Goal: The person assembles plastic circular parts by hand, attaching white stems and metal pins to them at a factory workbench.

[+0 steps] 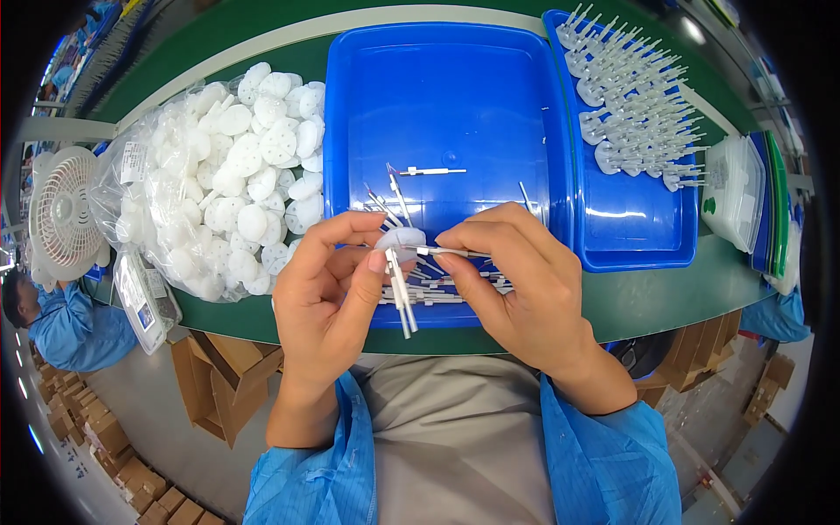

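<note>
Between my hands, over the near side of the large blue tray [442, 39], is a round white plastic disc [402, 237]. My left hand [328, 284] pinches this disc by its left edge; a few thin white rods stick out of it downward, toward me. In my right hand [516, 271] a slim white rod [451, 252] is held between thumb and forefinger, its tip at the disc's right side. Whether that tip is inserted cannot be made out. Several loose rods [426, 171] lie in the tray, some partly hidden beneath my hands.
Left of the tray, a clear bag spills many white discs [254, 166]. On the right, a smaller blue tray [634, 232] carries rows of discs with upright rods [626, 87]. A white fan [70, 206] stands far left, a clear plastic box [733, 188] far right. Cardboard boxes [219, 385] sit below.
</note>
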A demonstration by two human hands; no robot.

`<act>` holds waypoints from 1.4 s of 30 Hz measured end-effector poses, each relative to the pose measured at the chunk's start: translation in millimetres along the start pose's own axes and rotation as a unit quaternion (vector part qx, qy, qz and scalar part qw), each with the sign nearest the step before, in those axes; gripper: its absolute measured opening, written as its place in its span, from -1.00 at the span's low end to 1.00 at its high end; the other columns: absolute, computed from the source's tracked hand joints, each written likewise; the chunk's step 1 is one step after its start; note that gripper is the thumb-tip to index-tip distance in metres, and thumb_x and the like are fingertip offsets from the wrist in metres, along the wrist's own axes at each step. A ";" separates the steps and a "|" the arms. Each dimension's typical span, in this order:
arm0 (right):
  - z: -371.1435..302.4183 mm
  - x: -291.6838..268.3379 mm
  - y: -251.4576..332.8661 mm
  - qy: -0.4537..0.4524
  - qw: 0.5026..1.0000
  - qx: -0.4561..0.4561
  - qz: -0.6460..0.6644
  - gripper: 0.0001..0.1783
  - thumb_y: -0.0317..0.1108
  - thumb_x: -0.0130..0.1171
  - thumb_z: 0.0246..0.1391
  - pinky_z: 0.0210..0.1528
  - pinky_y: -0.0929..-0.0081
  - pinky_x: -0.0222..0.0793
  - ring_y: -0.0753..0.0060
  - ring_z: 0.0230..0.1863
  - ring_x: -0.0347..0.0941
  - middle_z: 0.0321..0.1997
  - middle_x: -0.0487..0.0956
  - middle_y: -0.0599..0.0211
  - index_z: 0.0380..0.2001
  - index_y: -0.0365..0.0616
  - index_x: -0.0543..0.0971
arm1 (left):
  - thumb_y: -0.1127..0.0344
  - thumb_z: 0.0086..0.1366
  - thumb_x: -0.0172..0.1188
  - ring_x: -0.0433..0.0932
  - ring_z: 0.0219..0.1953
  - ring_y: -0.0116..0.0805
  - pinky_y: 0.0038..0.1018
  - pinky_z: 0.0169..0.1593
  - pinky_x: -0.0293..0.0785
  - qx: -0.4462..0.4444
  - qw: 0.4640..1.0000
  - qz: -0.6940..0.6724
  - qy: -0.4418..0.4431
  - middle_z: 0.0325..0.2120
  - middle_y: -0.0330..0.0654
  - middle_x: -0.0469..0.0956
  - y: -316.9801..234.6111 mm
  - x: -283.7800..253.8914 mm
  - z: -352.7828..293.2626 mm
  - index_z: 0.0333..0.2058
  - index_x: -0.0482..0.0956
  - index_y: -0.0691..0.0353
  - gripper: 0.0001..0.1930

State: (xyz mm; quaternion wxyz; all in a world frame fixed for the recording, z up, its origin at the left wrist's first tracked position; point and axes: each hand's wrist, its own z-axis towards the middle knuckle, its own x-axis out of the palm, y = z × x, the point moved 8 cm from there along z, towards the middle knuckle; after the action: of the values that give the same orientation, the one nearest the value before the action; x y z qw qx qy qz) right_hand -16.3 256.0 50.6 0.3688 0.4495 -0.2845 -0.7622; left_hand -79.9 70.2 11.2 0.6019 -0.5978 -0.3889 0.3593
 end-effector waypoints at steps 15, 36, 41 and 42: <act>-1.6 4.3 -9.3 0.053 0.997 0.054 0.015 -0.84 -0.54 0.48 0.10 -0.29 0.15 0.44 0.12 -0.36 0.55 -0.39 0.66 0.29 -0.24 -0.15 0.73 | 0.65 0.53 0.31 0.74 0.04 -0.35 -0.48 0.10 0.72 0.047 0.998 0.036 0.012 0.05 -0.05 0.63 -1.3 -5.4 1.1 0.15 0.65 0.46 -0.73; -4.0 10.4 -5.8 0.055 0.992 0.107 0.043 -0.85 -0.55 0.52 0.21 -0.48 0.37 0.46 0.37 -0.47 0.63 -0.32 0.67 0.27 -0.19 -0.20 0.74 | 0.70 0.48 0.28 0.75 0.05 -0.29 -0.42 0.12 0.75 0.039 0.998 0.032 0.024 0.04 -0.02 0.61 -1.0 -7.1 2.3 0.08 0.65 0.48 -0.76; -4.5 13.5 -8.2 0.071 0.990 0.115 0.039 -0.85 -0.52 0.53 0.24 -0.47 0.34 0.50 0.32 -0.44 0.69 -0.32 0.66 0.25 -0.17 -0.20 0.73 | 0.69 0.45 0.34 0.76 0.03 -0.32 -0.45 0.09 0.78 0.062 0.997 0.037 0.028 0.02 -0.04 0.62 -3.9 -4.3 1.6 0.05 0.66 0.47 -0.77; -5.1 14.5 -6.2 0.074 0.991 0.106 0.042 -0.84 -0.51 0.53 0.25 -0.46 0.33 0.51 0.31 -0.44 0.69 -0.32 0.65 0.24 -0.17 -0.21 0.72 | 0.69 0.45 0.34 0.76 0.03 -0.32 -0.45 0.09 0.78 0.062 0.997 0.037 0.028 0.02 -0.04 0.62 -3.8 -4.0 1.2 0.05 0.66 0.47 -0.77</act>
State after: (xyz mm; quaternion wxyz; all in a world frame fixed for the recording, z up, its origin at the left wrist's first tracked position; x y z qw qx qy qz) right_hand -18.3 247.1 36.7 0.3707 0.5290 -0.3540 -0.6763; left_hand -82.9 67.1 14.8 0.6344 -0.5831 -0.3265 0.3884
